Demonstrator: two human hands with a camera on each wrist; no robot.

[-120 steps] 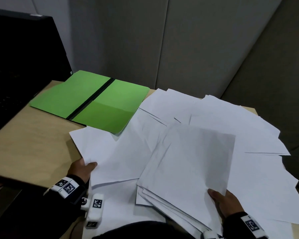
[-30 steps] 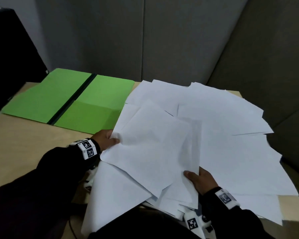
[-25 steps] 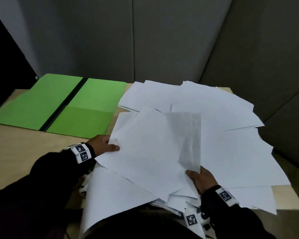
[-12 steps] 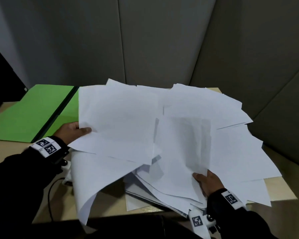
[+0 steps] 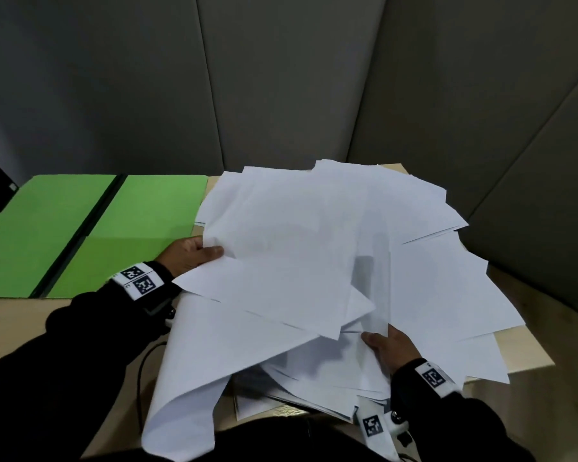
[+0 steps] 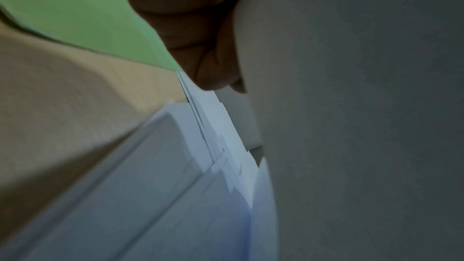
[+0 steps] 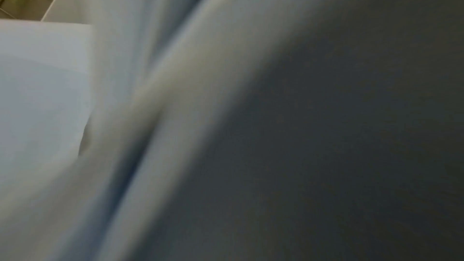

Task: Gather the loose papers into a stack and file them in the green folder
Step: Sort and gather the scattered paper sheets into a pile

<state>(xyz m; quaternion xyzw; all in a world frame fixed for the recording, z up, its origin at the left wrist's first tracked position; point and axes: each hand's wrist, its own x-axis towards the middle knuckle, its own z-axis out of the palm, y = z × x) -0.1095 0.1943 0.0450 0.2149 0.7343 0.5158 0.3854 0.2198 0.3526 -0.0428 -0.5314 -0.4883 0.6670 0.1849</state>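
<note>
Many white sheets of loose paper (image 5: 331,248) lie fanned over the right half of the wooden desk (image 5: 10,328). My left hand (image 5: 194,256) pinches the left edge of a raised bundle of sheets, thumb on top. My right hand (image 5: 386,350) grips the near edge of the pile, thumb over the top sheet. One sheet (image 5: 194,378) droops over the desk's near edge. The green folder (image 5: 80,228) lies open and flat at the back left, with a dark spine. In the left wrist view my fingers (image 6: 200,51) show under the paper (image 6: 351,106). The right wrist view is filled by blurred paper (image 7: 125,106).
Grey padded partition walls (image 5: 281,78) close off the back and right of the desk. A thin black cable (image 5: 141,371) runs across the desk near my left sleeve. Bare wood shows in front of the folder.
My left hand has lifted its sheets and carried them right and back, over the pile, uncovering the folder's right half. My right hand keeps its grip on the near edge.
</note>
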